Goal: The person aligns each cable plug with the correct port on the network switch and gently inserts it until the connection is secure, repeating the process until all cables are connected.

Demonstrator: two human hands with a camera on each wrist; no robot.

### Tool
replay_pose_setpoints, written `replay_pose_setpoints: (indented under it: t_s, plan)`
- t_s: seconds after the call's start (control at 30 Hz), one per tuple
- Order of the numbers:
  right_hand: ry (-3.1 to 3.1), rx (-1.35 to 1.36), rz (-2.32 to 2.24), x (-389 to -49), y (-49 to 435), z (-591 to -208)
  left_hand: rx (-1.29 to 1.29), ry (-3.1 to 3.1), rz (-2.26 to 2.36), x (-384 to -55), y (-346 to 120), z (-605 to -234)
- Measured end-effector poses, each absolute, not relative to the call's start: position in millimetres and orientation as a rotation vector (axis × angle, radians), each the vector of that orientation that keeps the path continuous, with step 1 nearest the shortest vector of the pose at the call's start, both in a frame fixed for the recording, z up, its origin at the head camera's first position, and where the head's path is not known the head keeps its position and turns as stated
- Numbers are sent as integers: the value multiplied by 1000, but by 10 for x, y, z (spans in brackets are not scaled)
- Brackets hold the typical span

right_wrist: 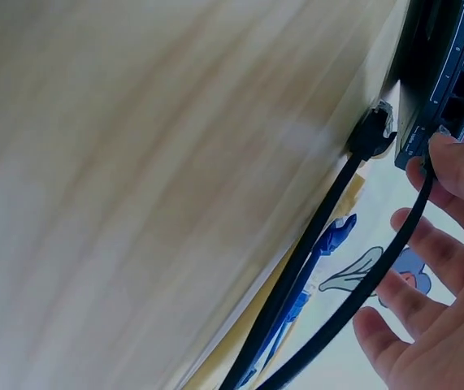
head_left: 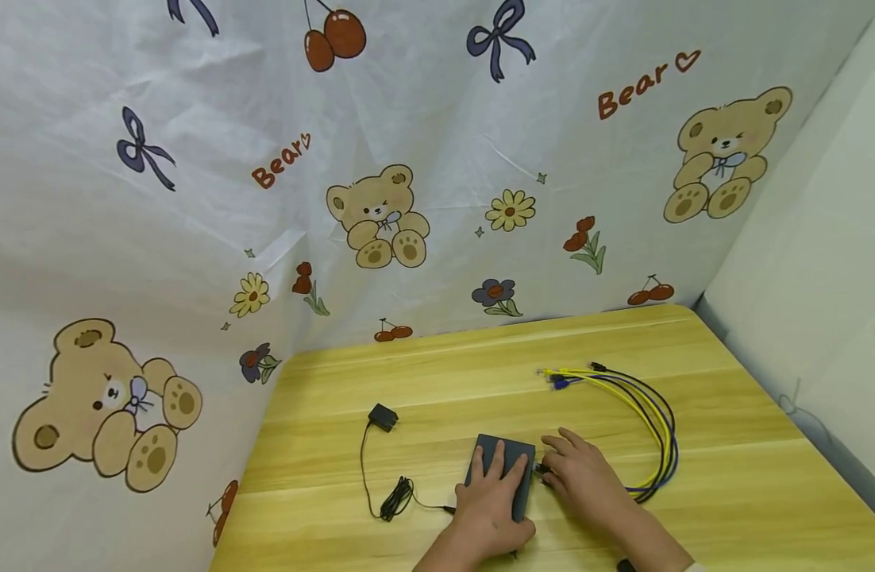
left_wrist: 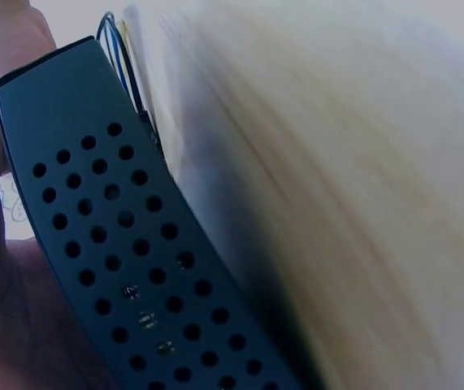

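Note:
My left hand point(head_left: 489, 508) lies over a dark network switch point(head_left: 512, 451), straight fingers spread on its top. In the left wrist view the switch's side wall point(left_wrist: 93, 106) shows rows of round vent holes, with the palm behind it. At the switch's right side my right hand point(head_left: 576, 474) pinches the plug end of a black network cable point(right_wrist: 398, 244) between thumb and forefinger. That plug is right at the numbered port row point(right_wrist: 451, 61). Beside it, a second black cable point(right_wrist: 305, 244) ends in a loose plug point(right_wrist: 371, 134) close to the switch.
Yellow, blue and black network cables point(head_left: 672, 445) curve across the wooden table point(head_left: 752, 445) on the right. To the left lie a black power adapter point(head_left: 383, 417) and its bundled cord point(head_left: 397, 499), which leads toward the switch. A dark object point(head_left: 626, 565) shows beside the right forearm.

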State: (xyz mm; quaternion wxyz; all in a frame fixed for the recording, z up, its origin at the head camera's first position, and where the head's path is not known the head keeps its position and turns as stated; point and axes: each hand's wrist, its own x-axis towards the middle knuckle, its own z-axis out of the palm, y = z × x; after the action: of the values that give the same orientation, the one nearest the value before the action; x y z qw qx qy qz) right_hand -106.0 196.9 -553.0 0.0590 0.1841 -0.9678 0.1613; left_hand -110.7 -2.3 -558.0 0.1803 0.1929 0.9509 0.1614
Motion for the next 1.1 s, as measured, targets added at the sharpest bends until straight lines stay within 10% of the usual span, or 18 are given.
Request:
replay_pose_setpoints:
  t_s: [1.1]
  plan:
    - [-2854,623,208,-1108,1850,-5533,582,2742,423,-1098,-9,-5578]
